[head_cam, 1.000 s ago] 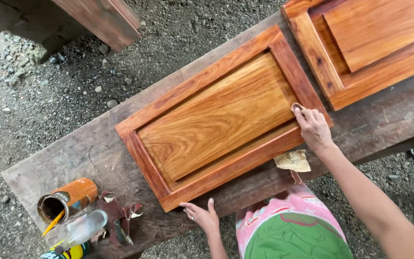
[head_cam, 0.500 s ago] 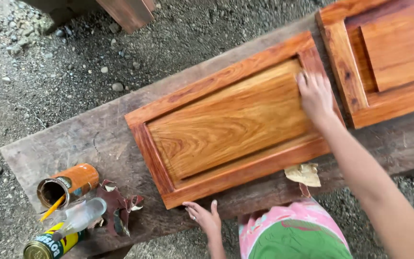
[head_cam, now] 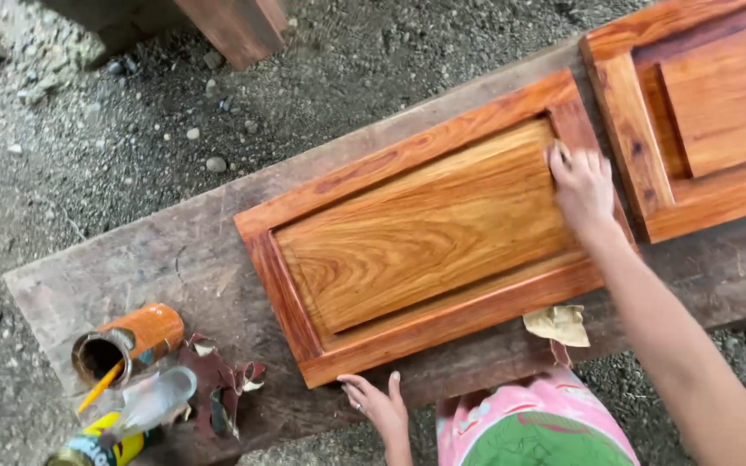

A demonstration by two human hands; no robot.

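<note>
**Two hands on a varnished wooden door panel**

Seen from above, a reddish-orange wooden cabinet door panel (head_cam: pixel 425 229) lies flat and slightly angled on a rough, weathered plank counter (head_cam: pixel 157 259) set over gravel ground. The right hand (head_cam: pixel 582 183) rests palm down on the panel's far right end, where the raised centre meets the frame; its fingers are spread nearly flat, and whether anything lies under them cannot be told. The left hand (head_cam: pixel 379 404) is open and holds nothing, fingertips touching the counter edge just beside the panel's lower left corner. A second, similar panel (head_cam: pixel 692 112) lies just to the right. A folded scrap of tan sandpaper (head_cam: pixel 559 324) sits on the counter by the first panel's lower edge. At the counter's left end lie an orange tin (head_cam: pixel 127 341) on its side with a yellow stick in it, a clear plastic bottle (head_cam: pixel 155 399), a yellow-labelled can (head_cam: pixel 97 447) and torn dark paper scraps (head_cam: pixel 218 380).
</note>
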